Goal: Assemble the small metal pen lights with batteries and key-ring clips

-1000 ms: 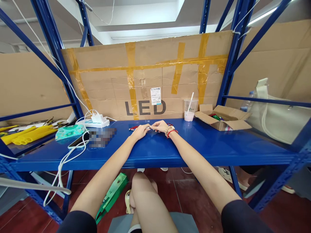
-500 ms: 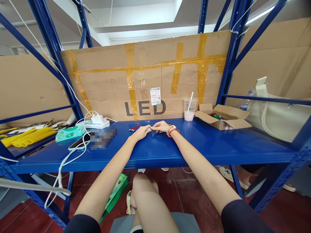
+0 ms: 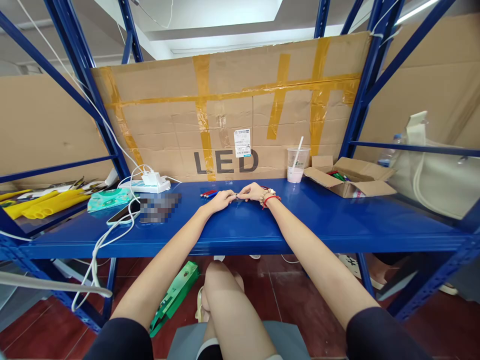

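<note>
Over the middle of the blue shelf, my left hand (image 3: pixel 222 200) and my right hand (image 3: pixel 252 192) meet at the fingertips, both pinched closed. Between them shows a small thin pen-like piece (image 3: pixel 236 195), partly dark; most of it is covered by the fingers. Several red and blue pens (image 3: pixel 209 194) lie just behind my left hand. Behind my right hand, more slim items are mostly hidden. A beaded bracelet and a red cord (image 3: pixel 270 200) circle my right wrist.
An open cardboard box (image 3: pixel 350 177) with pens stands at right, beside a plastic cup (image 3: pixel 296 167) with a straw. At left are a power strip (image 3: pixel 148 184), white cables, a phone (image 3: pixel 122 214) and a teal pack (image 3: pixel 108 200). A cardboard sheet (image 3: pixel 168 130) rises behind.
The camera view has shifted slightly. Both hands stay together at the same spot on the shelf, fingertips still meeting around the small piece, with only slight finger movement.
</note>
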Motion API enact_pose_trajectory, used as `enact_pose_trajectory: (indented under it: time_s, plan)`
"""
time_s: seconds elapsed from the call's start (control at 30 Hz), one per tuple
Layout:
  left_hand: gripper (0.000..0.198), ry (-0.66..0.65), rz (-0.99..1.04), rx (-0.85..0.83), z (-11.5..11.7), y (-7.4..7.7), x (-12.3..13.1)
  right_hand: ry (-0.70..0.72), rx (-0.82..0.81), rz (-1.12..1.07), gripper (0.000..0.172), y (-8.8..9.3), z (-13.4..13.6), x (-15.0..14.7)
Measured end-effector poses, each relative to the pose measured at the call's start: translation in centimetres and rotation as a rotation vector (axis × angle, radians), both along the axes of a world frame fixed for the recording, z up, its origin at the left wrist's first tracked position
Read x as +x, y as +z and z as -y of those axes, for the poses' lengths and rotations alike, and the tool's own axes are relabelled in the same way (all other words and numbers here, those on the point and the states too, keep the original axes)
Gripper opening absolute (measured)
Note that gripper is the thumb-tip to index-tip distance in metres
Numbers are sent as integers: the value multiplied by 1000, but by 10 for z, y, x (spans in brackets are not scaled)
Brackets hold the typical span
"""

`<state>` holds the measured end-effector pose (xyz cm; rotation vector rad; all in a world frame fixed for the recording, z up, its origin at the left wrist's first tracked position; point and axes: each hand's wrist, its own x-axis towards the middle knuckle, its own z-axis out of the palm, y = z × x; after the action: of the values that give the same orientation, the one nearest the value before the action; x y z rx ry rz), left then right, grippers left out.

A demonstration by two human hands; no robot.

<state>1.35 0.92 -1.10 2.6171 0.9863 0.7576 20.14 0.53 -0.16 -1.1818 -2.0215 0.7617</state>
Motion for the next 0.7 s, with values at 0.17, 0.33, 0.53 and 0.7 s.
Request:
enact_pose_trajectory:
  time_s: [0.17, 0.33, 0.53, 0.7]
  plan:
    - [20, -16, 84, -10, 4, 2, 0, -14, 9, 1, 29, 2, 2, 0]
    - [21, -13, 106, 22, 5, 1, 3, -38, -29, 40, 31, 2, 1, 1]
    - [20, -12, 139, 22, 7, 2, 4, -105, -160, 8, 31, 4, 0, -2]
    - [16, -11, 183, 37, 7, 2, 6, -127, -264, -20, 24, 10, 7, -8]
